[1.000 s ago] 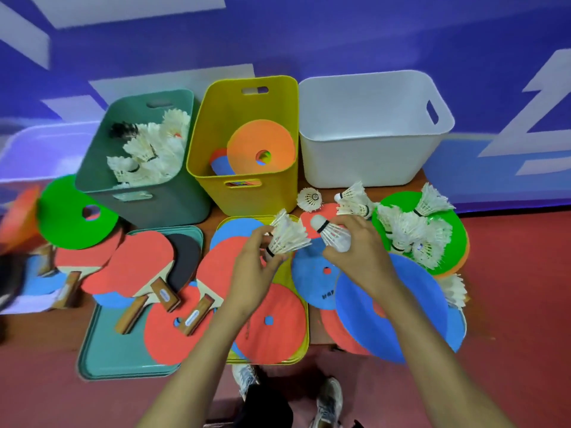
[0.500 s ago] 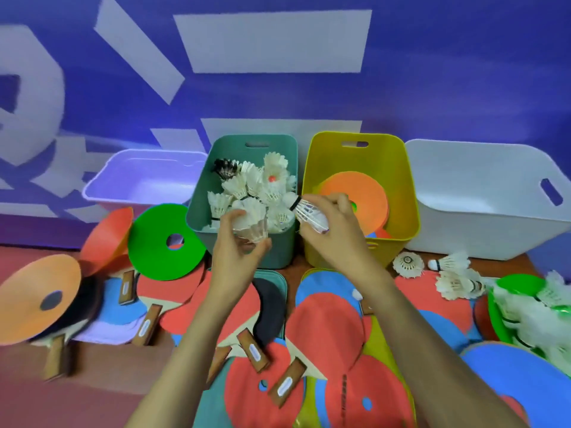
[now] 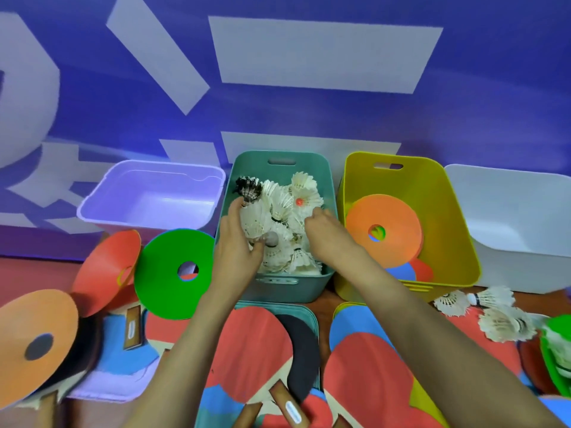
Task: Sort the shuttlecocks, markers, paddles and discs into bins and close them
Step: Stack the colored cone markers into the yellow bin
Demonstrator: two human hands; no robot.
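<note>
The teal bin [image 3: 287,288] holds a heap of white shuttlecocks [image 3: 304,193] and one black one. Both my hands are inside it. My left hand [image 3: 236,245] is curled around a white shuttlecock [image 3: 254,222] just above the heap. My right hand [image 3: 329,237] points down into the pile on the right side, its fingertips hidden among the feathers. The yellow bin [image 3: 448,223] beside it holds an orange disc [image 3: 389,217] over blue and red ones. Red paddles [image 3: 253,344] and a black paddle [image 3: 304,350] lie under my forearms.
A lavender bin [image 3: 148,208] stands left of the teal one and a white bin [image 3: 513,217] at far right. Green [image 3: 167,273], red [image 3: 102,270] and orange discs [image 3: 40,319] lie at left. Loose shuttlecocks [image 3: 502,325] sit at right by another green disc [image 3: 556,341].
Both hands have carried their shuttlecocks from the right-hand pile over to the teal bin and lowered into it. My view has swung left and closer to the bins.
</note>
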